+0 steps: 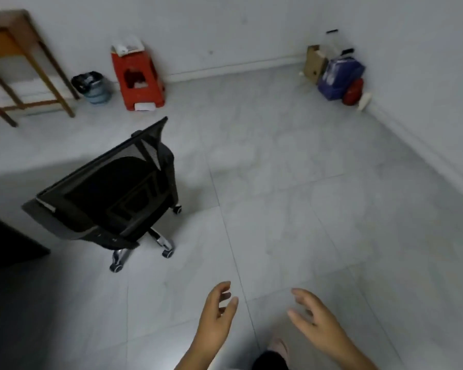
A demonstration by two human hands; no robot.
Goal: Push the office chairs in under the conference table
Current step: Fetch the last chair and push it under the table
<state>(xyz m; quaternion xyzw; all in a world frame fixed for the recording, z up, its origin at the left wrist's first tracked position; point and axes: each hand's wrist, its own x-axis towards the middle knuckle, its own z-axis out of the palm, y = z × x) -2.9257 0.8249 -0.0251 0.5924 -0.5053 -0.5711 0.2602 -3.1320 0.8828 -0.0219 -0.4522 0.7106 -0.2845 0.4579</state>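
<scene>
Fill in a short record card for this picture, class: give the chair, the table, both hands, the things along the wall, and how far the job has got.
chair: black mesh office chair on castors, standing on the tiled floor, beside the table edge
table: dark conference table, only a corner visible at left
left hand: left hand free, fingers relaxed, touching nothing
right hand: right hand free, fingers spread, touching nothing
along wall: red stool, bin, wooden stand, boxes in corner
progress: chair seems not yet pushed under

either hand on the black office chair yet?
Apart. Head view shows bare floor between the chair and both the left hand and right hand, both held open.
</scene>
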